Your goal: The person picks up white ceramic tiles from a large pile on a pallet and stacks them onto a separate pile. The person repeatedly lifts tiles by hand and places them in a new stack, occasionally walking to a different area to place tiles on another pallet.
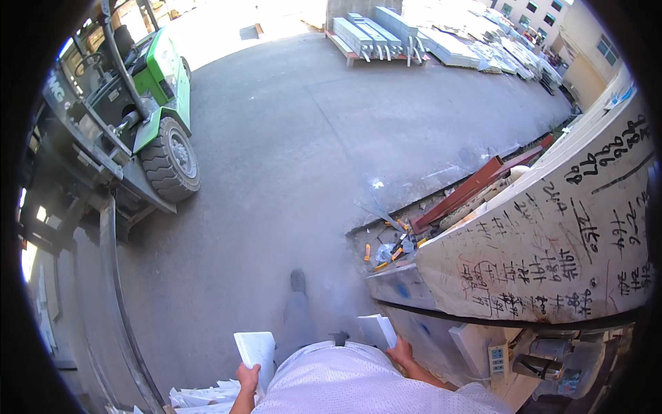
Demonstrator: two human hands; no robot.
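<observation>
Gripping a white slab (254,346) by its lower end, the left hand (248,377) is keeping it upright beside the person's left hip. The right hand (401,352) is clasping a white panel (378,332) near the right hip, its upper end tilting inward. White offcuts (210,397) are lying near the left hand. A green forklift (164,79) is standing ahead on the left, and a handwritten-over board (524,255) is leaning across the right.
</observation>
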